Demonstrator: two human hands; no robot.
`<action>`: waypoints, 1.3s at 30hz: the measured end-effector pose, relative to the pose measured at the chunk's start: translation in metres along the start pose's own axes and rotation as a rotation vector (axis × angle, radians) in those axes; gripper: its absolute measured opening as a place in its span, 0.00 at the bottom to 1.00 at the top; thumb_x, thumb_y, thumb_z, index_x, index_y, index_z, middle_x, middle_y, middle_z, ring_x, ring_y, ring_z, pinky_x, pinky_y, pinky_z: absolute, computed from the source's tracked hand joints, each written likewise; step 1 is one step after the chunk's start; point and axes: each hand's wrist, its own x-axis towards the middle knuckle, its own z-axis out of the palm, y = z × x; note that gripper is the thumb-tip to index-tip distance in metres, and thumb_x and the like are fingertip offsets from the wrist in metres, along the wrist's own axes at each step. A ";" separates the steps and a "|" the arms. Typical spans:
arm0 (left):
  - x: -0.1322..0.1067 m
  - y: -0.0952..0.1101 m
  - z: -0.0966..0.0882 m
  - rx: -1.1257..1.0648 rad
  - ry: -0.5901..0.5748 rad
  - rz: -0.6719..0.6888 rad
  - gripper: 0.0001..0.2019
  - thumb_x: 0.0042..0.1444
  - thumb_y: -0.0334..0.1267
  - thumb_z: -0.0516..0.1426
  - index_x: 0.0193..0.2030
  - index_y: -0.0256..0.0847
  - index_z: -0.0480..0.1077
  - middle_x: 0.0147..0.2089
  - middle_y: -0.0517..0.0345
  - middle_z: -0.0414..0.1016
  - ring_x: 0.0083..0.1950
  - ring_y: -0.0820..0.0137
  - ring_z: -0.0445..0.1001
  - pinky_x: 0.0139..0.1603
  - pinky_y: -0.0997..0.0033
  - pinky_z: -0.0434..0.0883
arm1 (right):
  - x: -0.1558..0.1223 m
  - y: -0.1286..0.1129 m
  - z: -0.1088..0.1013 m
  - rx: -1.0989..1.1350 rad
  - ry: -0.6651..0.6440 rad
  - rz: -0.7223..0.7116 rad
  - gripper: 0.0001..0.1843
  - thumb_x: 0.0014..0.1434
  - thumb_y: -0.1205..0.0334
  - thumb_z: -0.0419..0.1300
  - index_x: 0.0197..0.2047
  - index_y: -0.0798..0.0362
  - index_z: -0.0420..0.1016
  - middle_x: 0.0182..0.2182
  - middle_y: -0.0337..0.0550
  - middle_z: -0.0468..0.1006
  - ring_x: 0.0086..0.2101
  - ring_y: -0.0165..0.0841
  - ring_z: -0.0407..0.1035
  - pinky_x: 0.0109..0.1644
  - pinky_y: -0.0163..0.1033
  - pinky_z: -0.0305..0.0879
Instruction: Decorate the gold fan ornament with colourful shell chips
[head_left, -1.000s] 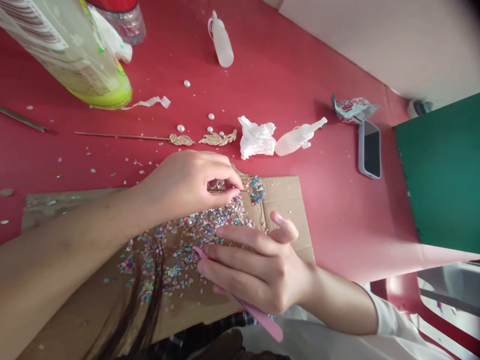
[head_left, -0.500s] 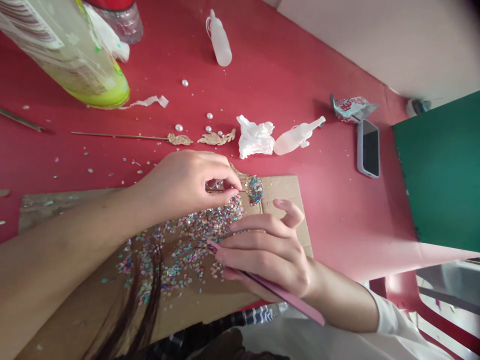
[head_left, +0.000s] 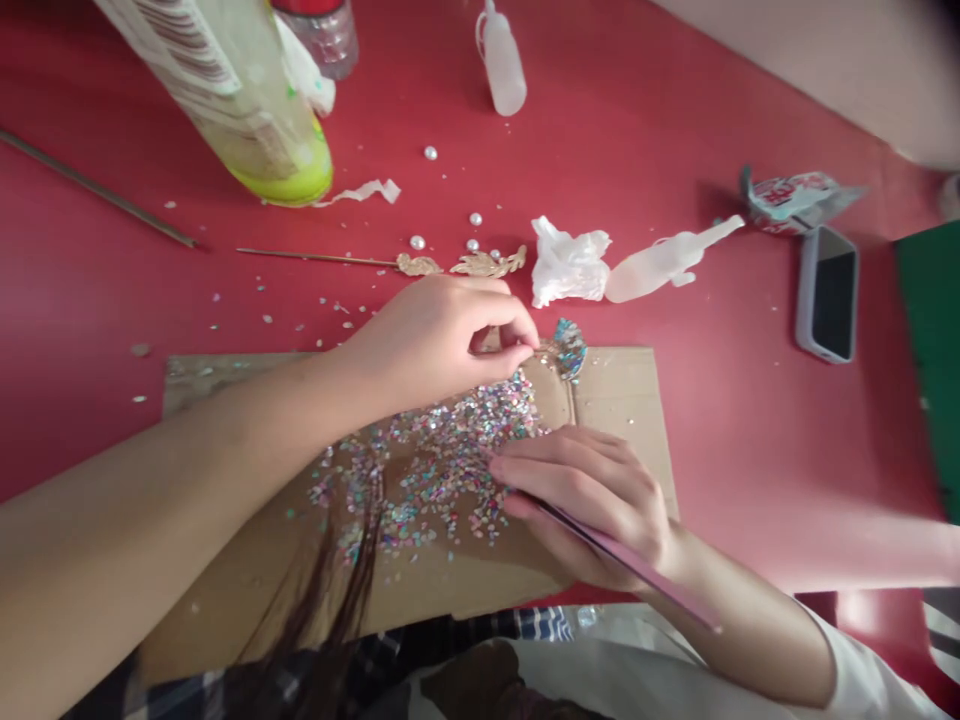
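Observation:
My left hand [head_left: 442, 335] pinches the thin metal stem of a hairpin between thumb and forefinger. Its fan-shaped head [head_left: 570, 350], crusted with blue-green and silvery chips, sticks out past the fingertips. Pink tweezers [head_left: 660, 586] lie in the grip of my right hand [head_left: 600, 490]; their tips are hidden by the fingers. Those fingers are over the right side of a spread of small colourful shell-like chips [head_left: 442, 460]. Under the chips is a cardboard sheet [head_left: 626, 410].
Beyond the cardboard lie another hairpin [head_left: 315, 256], a gold leaf-shaped piece [head_left: 491, 263], pearl beads [head_left: 418, 242], crumpled white tissue [head_left: 566, 265] and squeeze bottles [head_left: 649, 270]. A large bottle [head_left: 255, 120] stands at left. A phone [head_left: 827, 295] is at right. Hair strands hang over the cardboard.
The view has shifted, so things on the table appear farther right. The raised finger of my right hand has come down, and the hand is lower over the chips. My left hand keeps its pinch.

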 end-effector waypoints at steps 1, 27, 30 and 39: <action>0.000 0.000 0.000 -0.009 0.021 0.000 0.07 0.61 0.38 0.57 0.38 0.43 0.78 0.36 0.60 0.79 0.35 0.76 0.72 0.41 0.73 0.68 | 0.001 0.000 0.002 -0.006 -0.008 0.016 0.07 0.67 0.69 0.58 0.48 0.60 0.74 0.38 0.49 0.85 0.38 0.31 0.80 0.39 0.37 0.77; 0.006 -0.012 -0.008 -0.636 0.040 -0.171 0.05 0.60 0.35 0.61 0.40 0.37 0.77 0.40 0.60 0.81 0.41 0.77 0.76 0.42 0.74 0.73 | 0.044 0.002 0.025 -0.028 0.106 0.344 0.05 0.66 0.62 0.60 0.40 0.49 0.78 0.32 0.37 0.84 0.33 0.33 0.78 0.38 0.40 0.72; 0.006 -0.012 -0.009 -0.662 0.023 -0.223 0.06 0.60 0.36 0.60 0.42 0.38 0.77 0.41 0.60 0.81 0.41 0.76 0.77 0.42 0.72 0.74 | 0.044 0.006 0.031 -0.080 0.081 0.258 0.05 0.67 0.63 0.60 0.40 0.48 0.77 0.33 0.37 0.84 0.33 0.33 0.76 0.39 0.42 0.68; 0.010 -0.016 -0.016 -0.785 0.063 -0.281 0.06 0.62 0.35 0.58 0.41 0.37 0.76 0.39 0.65 0.80 0.43 0.78 0.78 0.42 0.78 0.71 | 0.040 0.009 0.032 -0.210 0.076 0.252 0.08 0.68 0.65 0.59 0.47 0.53 0.77 0.41 0.44 0.85 0.41 0.37 0.76 0.45 0.44 0.63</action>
